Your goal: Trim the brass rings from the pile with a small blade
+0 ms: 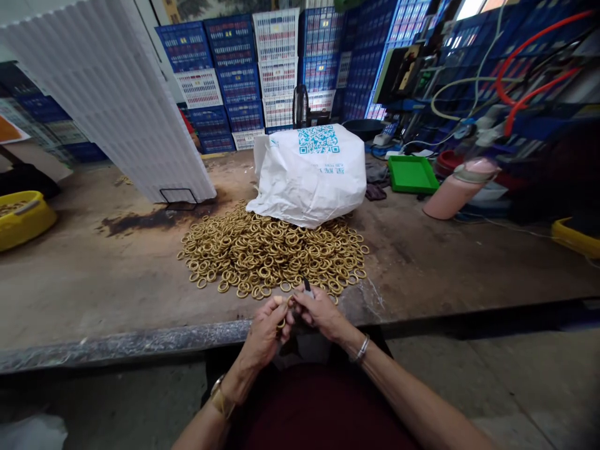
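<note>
My left hand (266,330) is closed on brass-coloured rings; one ring (281,324) shows at its fingers. Another ring (290,302) sits between the fingertips of both hands, just past the table's front edge. My right hand (322,314) is closed round a small grey tool with a black tip (307,285), which points up and away from me. Its exact kind is too small to tell. Right beyond my hands, a wide pile of brass-coloured rings (267,250) lies loose on the worktable (126,294).
A white sack (309,181) rests against the pile's far side. White corrugated sheets (126,100) lean at left near a black wire stand (179,199). A yellow container (25,219), green tray (412,174) and pink bottle (452,195) stand around. Blue and white crates (234,87) are stacked behind.
</note>
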